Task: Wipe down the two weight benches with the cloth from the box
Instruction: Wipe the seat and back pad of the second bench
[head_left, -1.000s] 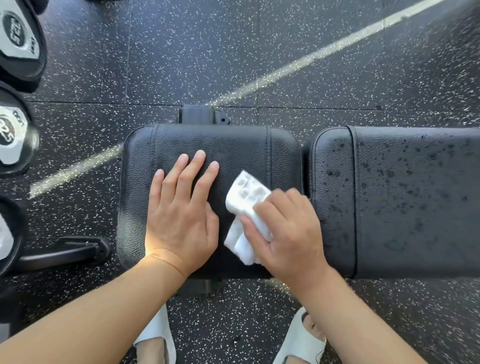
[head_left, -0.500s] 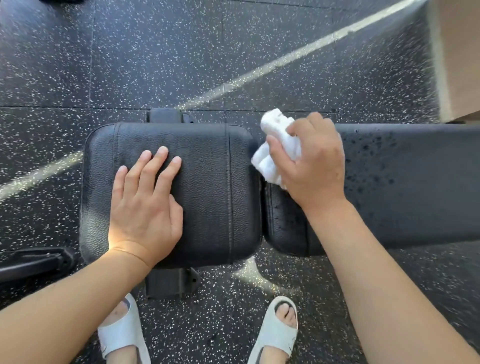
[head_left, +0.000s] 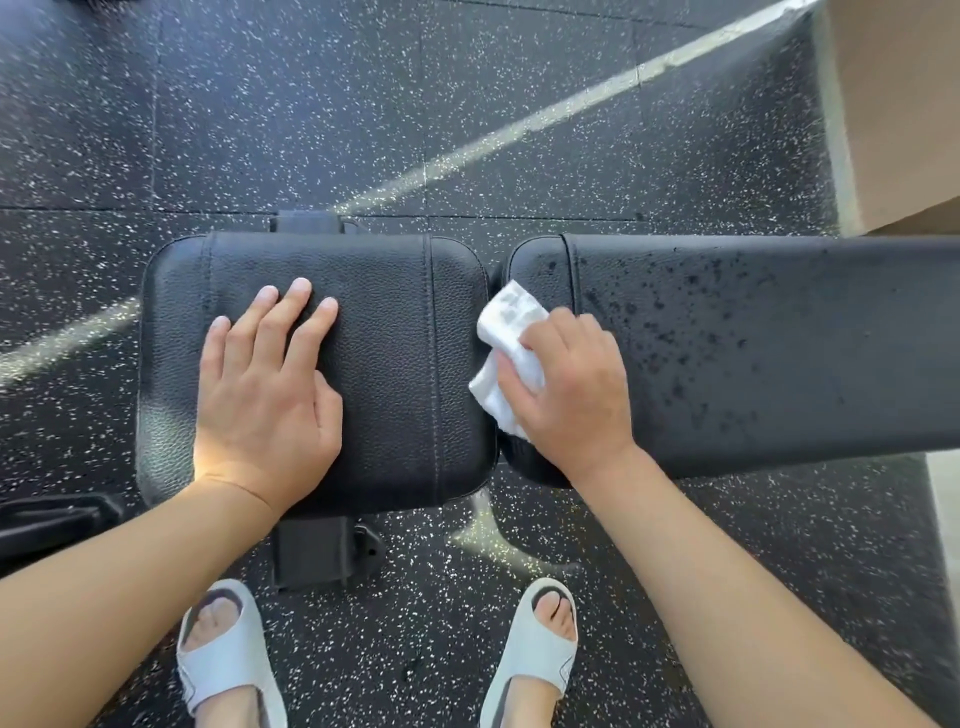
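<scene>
The right hand (head_left: 571, 387) has its grip closed on the white cloth (head_left: 506, 353), fingers curled over the bunched fabric and pressing it down on the near end of the long pad (head_left: 753, 343), right at the gap between the two pads. That long pad is black and dotted with dark wet-looking spots across its top. The left hand (head_left: 265, 395) has no grip on anything: it lies flat, fingers straight and slightly spread, palm down on the square seat pad (head_left: 395, 364), which looks plain and unspotted. Both pads sit on a black metal frame (head_left: 311, 556) that shows under the seat. Below, two feet in pale sandals (head_left: 223, 660) stand on the black speckled floor (head_left: 311, 104), crossed by a pale line. A tan box-like surface (head_left: 893, 104) fills the upper right corner.
</scene>
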